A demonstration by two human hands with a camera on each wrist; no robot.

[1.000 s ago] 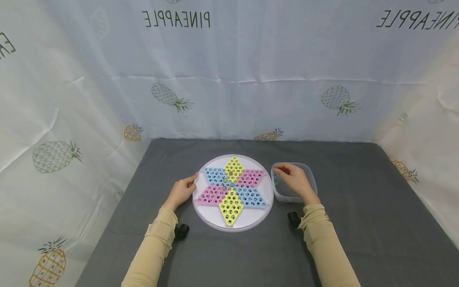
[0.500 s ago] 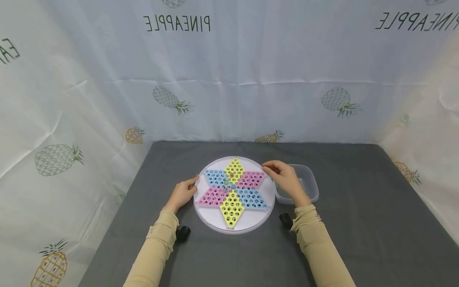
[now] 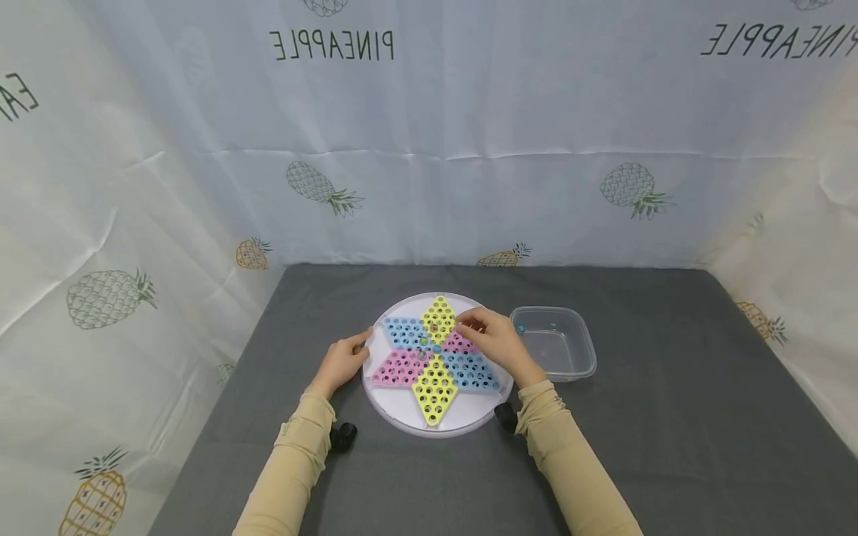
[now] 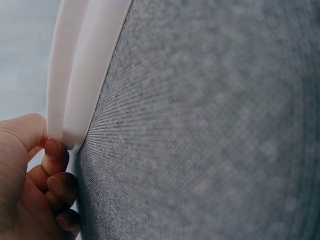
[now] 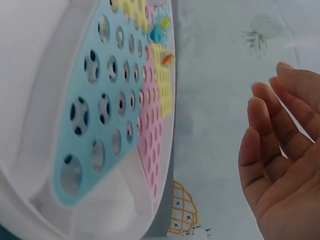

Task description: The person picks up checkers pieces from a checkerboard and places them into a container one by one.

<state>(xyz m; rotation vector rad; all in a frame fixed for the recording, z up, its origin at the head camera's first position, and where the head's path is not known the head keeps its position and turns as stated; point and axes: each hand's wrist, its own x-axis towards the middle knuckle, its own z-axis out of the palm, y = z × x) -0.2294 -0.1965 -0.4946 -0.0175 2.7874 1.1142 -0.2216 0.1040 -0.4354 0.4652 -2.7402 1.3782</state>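
A round white Chinese checkers board (image 3: 469, 417) lies on the table with a yellow, blue and pink star of holes. My left hand (image 3: 342, 362) grips its left rim; in the left wrist view the thumb and fingers meet around the white edge (image 4: 82, 75). Over the pink upper-right point hovers my right hand (image 3: 492, 339), thumb and fingertips close together. No marble shows between them in the right wrist view, though the tips partly hide one another. Near the star's middle sit a blue marble (image 5: 157, 33), a yellow-green marble (image 5: 165, 21) and an orange marble (image 5: 167, 59).
Right of the board stands a clear plastic container (image 3: 566, 372), with a blue marble (image 3: 520, 328) at its left side. Dark grey cloth (image 3: 670, 417) covers the table. A pineapple-print curtain (image 3: 469, 208) hangs behind and at both sides.
My right hand has moved left from the container, across the board's right rim, to above the pink point. The left hand keeps its grip on the rim.
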